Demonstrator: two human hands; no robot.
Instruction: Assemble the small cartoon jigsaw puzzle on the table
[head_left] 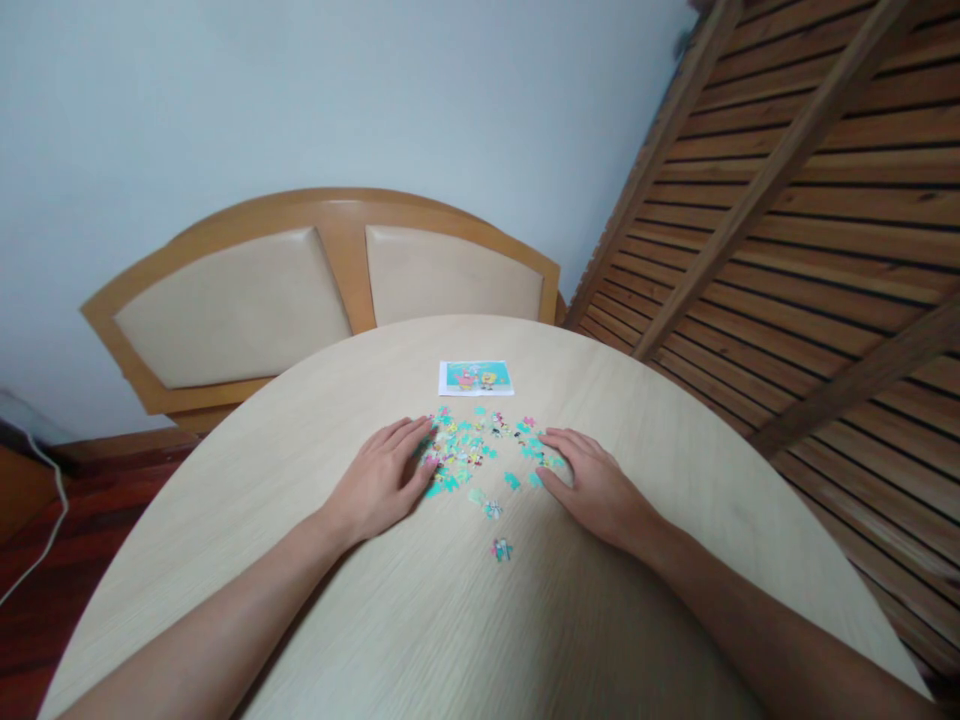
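Loose jigsaw puzzle pieces (pixel 457 447), mostly turquoise with bits of pink, yellow and white, lie scattered on the round table between my hands. My left hand (pixel 386 475) rests at the left edge of the pile, thumb and fingers apart, fingertips at the pieces. On the other side my right hand (pixel 592 480) curves around a smaller group of turquoise pieces (pixel 529 452), its thumb also apart from the fingers. Neither hand has a piece visibly gripped. Nearer to me lies a small cluster of pieces (pixel 501 549), with another whitish piece (pixel 492 509) just beyond it.
A picture card (pixel 477 378) with a pink and a yellow cartoon figure lies behind the pieces. The pale wooden table (pixel 390 620) has a curved edge. Beyond it stand a padded wooden headboard (pixel 341 215) and, at right, a slatted wooden panel (pixel 795 220).
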